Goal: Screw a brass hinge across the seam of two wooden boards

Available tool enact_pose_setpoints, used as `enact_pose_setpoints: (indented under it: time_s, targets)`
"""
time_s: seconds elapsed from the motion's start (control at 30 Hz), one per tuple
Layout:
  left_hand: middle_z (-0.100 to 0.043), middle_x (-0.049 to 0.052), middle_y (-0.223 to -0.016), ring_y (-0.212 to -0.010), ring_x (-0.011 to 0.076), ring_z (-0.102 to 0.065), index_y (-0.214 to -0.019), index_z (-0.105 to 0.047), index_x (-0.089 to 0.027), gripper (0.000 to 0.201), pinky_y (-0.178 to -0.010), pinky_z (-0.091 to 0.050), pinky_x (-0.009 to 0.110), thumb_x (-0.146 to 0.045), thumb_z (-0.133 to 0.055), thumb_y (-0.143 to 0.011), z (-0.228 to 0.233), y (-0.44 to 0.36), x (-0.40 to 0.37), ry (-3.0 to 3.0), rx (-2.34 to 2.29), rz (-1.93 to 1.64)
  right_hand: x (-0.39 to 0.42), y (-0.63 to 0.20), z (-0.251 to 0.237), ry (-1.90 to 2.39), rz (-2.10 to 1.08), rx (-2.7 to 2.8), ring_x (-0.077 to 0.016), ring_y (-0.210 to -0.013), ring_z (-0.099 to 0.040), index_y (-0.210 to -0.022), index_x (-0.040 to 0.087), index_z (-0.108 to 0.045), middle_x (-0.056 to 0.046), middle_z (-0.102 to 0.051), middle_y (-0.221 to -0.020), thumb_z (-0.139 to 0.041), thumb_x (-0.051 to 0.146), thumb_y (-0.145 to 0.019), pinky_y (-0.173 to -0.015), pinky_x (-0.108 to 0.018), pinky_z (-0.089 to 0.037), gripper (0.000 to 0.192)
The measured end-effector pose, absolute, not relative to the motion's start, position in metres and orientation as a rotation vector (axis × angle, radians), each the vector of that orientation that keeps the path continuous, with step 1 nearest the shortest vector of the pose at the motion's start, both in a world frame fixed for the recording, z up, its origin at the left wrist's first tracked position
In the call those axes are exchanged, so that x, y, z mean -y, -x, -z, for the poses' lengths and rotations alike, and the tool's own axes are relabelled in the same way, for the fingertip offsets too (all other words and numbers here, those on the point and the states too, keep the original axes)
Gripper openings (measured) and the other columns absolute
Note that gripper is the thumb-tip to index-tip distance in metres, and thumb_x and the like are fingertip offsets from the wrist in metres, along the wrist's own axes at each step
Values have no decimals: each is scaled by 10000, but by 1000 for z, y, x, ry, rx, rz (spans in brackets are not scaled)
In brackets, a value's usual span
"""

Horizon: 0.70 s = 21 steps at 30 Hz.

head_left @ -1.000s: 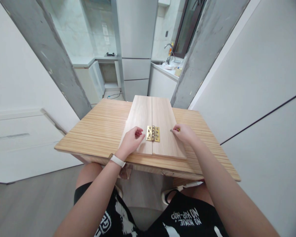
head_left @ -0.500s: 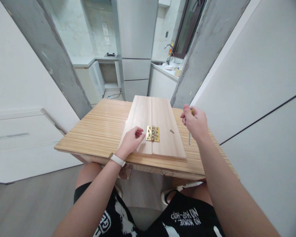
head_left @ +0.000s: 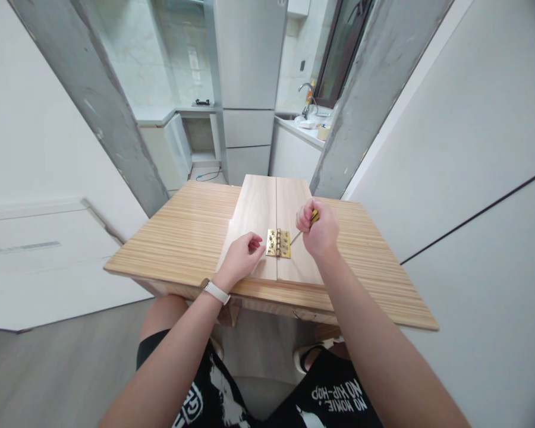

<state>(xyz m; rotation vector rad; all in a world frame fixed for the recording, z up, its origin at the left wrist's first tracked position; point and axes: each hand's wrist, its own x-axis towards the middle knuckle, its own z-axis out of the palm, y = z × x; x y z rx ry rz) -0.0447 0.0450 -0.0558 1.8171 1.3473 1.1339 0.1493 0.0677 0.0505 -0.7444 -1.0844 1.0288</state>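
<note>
White wall panels (head_left: 31, 137) stand at our far left, and beside them rises a rough grey concrete pillar (head_left: 111, 107); past it we see a pale kitchen counter (head_left: 158, 114). Before us, a wooden table with light striped grain (head_left: 169, 232) stretches from left to right. Our left hand (head_left: 239, 257), a white-strapped watch (head_left: 216, 292) at its wrist, lies over a flat pale wooden board (head_left: 253, 205); its fingers curl loosely side by side, the thumb apart from them and pointing at the left edge of a rectangular brass-coloured metal hinge (head_left: 279, 243), though we cannot tell whether it touches. A tall silver-grey refrigerator (head_left: 249, 59) stands beyond. The hinge lies flat across the seam between that board and a second pale wooden board (head_left: 289, 205), nearer to us than their middle; dark marks dot its two leaves, too small to make out. Just right of it, our right hand (head_left: 323, 229) wraps its fingers tightly around the yellow-and-black handle of a thin-shafted screwdriver (head_left: 315, 217), which slants down leftwards to the hinge's right edge; contact there is unclear. Farther right we see a curved chrome tap (head_left: 305, 111) and a smooth white panel (head_left: 481, 119).
</note>
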Motion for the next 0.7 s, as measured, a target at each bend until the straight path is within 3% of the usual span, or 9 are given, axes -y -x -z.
enact_pose_setpoints:
  time_s: [0.7]
  targets:
    - [-745,61,-921,-871,208,-707,-1021,-700,-200,164,-814,-565,340,-322,-680,-914,52,45,-44,-1823,-1362,-1117,-82,-150,-34,785,-1129,1231,-117,-441,-257,-528,258,-344,42,-294,-471,-515,399,-832,-454,-278,-195,377]
